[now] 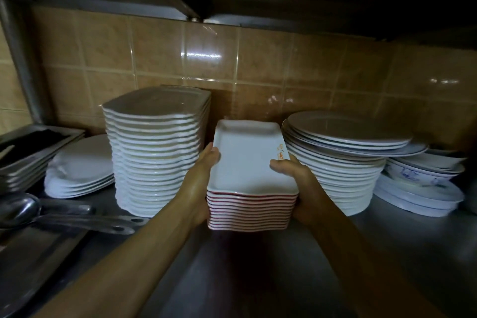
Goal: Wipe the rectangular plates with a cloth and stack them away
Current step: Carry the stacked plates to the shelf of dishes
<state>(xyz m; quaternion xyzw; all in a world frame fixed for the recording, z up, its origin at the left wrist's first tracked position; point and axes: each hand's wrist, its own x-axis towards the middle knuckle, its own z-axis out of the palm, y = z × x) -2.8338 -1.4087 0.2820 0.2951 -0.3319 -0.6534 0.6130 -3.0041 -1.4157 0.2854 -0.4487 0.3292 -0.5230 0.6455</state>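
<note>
A stack of several white rectangular plates [249,162] with red undersides is held between both hands just above the steel shelf [258,266]. My left hand [200,183] grips the stack's left side, thumb on the top plate's rim. My right hand [296,183] grips the right side, thumb over the top plate near a small orange print. No cloth is in view.
A tall stack of white rectangular dishes [154,157] stands left of the held stack, round plates [340,162] right of it. Low white plates [80,170], steel trays [31,152] and ladles [51,212] lie at left, patterned bowls [423,175] far right. A tiled wall is behind.
</note>
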